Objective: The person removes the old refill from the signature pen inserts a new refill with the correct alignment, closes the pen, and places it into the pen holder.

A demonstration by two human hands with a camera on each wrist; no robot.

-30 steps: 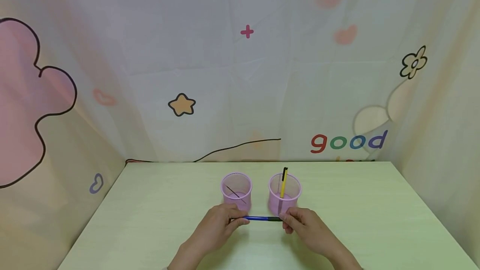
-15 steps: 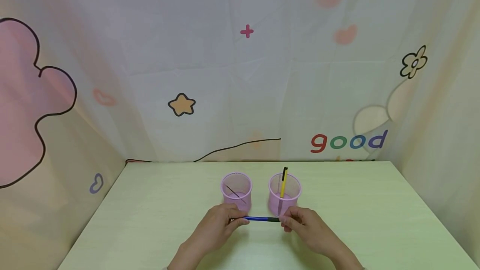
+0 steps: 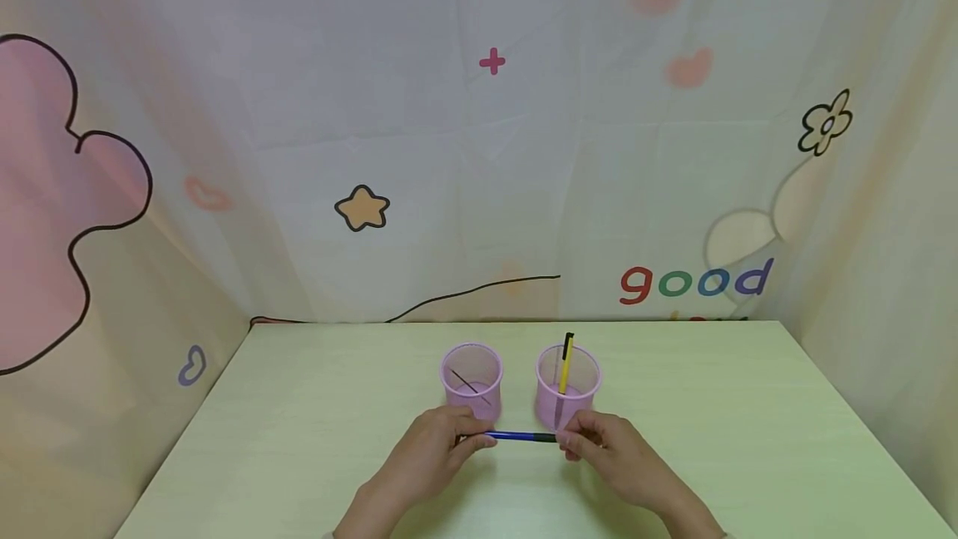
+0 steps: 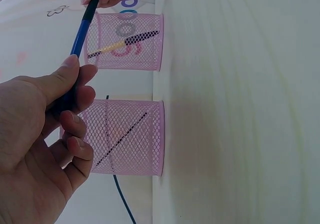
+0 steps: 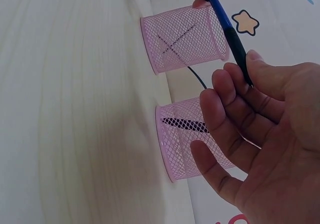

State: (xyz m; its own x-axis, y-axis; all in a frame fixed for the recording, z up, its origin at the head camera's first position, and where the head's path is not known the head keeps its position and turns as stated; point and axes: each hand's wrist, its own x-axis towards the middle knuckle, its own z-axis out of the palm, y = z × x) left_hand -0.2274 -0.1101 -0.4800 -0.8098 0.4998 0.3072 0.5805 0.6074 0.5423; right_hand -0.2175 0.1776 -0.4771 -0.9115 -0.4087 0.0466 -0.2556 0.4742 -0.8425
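A blue pen [image 3: 521,436] with a dark grip lies level between my two hands, above the table and in front of two pink mesh cups. My left hand [image 3: 437,452] holds its blue end between thumb and fingers. At the dark tip end, my right hand [image 3: 614,454] pinches the pen with thumb and fingertips; the right wrist view shows the point [image 5: 251,85] just by the thumb. Behind the left hand stands the left cup [image 3: 481,407], with a thin dark stick [image 3: 465,382] leaning inside. The right cup [image 3: 582,410] holds a yellow pen [image 3: 565,371] with a black clip.
Both cups stand upright on a pale wooden table [image 3: 314,422], a small gap between them. A printed curtain [image 3: 419,106] hangs along the table's back edge and both sides.
My right fingertips have shifted very slightly left along the pen. The left hand keeps its hold, and the cups stay where they were.
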